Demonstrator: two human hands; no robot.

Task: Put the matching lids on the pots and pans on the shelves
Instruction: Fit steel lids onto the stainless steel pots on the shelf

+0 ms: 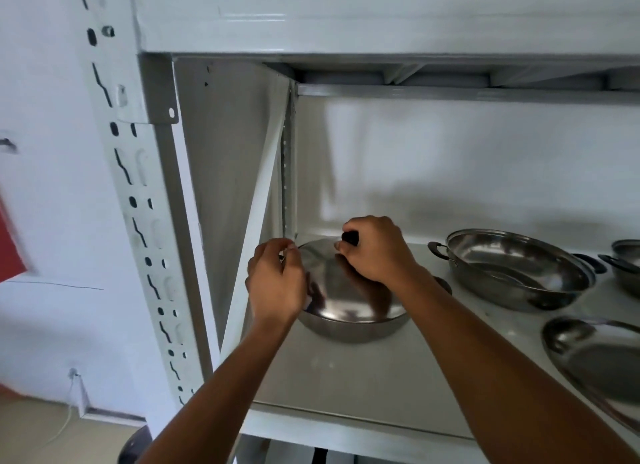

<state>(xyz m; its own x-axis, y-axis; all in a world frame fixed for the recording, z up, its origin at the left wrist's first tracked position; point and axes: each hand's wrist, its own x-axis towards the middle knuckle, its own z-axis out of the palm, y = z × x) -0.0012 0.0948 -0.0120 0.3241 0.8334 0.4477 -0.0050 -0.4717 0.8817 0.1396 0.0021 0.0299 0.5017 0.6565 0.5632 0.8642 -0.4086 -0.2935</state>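
White shelf (363, 377): right hand (375, 252) fingers pinch the lid (349, 290) knob, left hand (277, 283) fingers grip its rim.

Red sheet (10, 242) on wall (45, 152)

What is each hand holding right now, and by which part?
Right hand grips the lid by its black knob; left hand holds the lid's left rim.

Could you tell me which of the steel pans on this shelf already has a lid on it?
The leftmost pan, under both hands; a steel lid covers it, while the two-handled pan beside it stands open.
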